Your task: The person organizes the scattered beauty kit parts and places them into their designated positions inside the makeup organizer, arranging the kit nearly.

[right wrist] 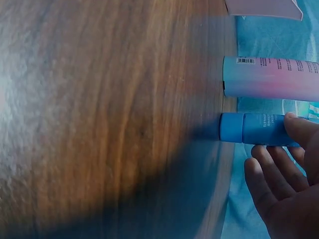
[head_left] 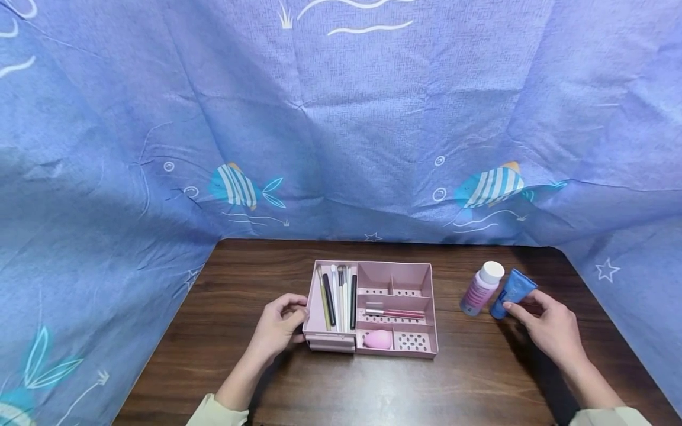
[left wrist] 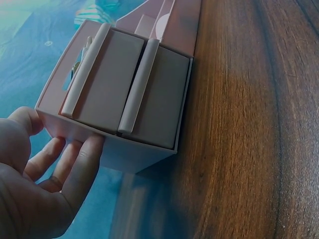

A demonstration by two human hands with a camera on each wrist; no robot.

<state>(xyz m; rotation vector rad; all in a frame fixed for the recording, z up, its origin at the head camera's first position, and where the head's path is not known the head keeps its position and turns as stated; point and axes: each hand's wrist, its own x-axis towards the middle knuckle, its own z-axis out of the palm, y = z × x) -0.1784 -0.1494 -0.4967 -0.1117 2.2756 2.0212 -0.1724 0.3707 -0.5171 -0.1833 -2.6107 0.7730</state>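
Note:
My left hand rests against the left side of a pink organizer, its fingertips touching the outer wall near the front corner. Two drawer fronts with long lip handles show in the left wrist view. Thin makeup brushes lie in the organizer's left top section. On the right, my right hand pinches a blue squeeze tube between thumb and fingers. Its cap points down and its flat end up, tilted right. Close beside it stands a pink-and-teal bottle with a white cap.
Inside the organizer's right half, reddish brushes lie in the middle compartment and a pink makeup sponge in a front one. Everything stands on a dark wooden table. A blue cloth with fish prints hangs behind and at both sides.

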